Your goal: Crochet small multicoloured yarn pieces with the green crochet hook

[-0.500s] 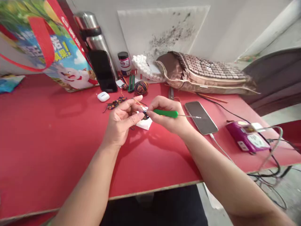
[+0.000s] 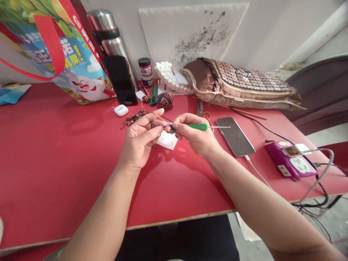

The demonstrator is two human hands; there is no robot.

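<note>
A small multicoloured crochet piece (image 2: 169,128) is pinched between thumb and fingers of my left hand (image 2: 140,141), with an orange yarn strand running over the raised forefinger. My right hand (image 2: 197,137) is closed around a green-handled crochet hook (image 2: 198,127), its metal shaft pointing right, away from the work. The right thumb and fingertips also touch the piece's right edge. Below the hands lies a white packet or folded paper (image 2: 168,140). Beyond them is a dark multicoloured yarn ball (image 2: 165,100); another crocheted piece (image 2: 135,118) rests behind my left fingers.
Behind stand a phone (image 2: 121,81), a steel flask (image 2: 114,45), a jar (image 2: 146,71) and a shopping bag (image 2: 87,85). A green utility knife (image 2: 153,95) and earbud case (image 2: 121,110) lie nearer. To the right are a charging phone (image 2: 236,137), a purple power strip (image 2: 290,159) and a beaded cushion (image 2: 244,81).
Both hands have turned the crochet piece, so its orange and pink part now shows. My right hand has shifted slightly, and the hook lies more level. The view has moved a little.
</note>
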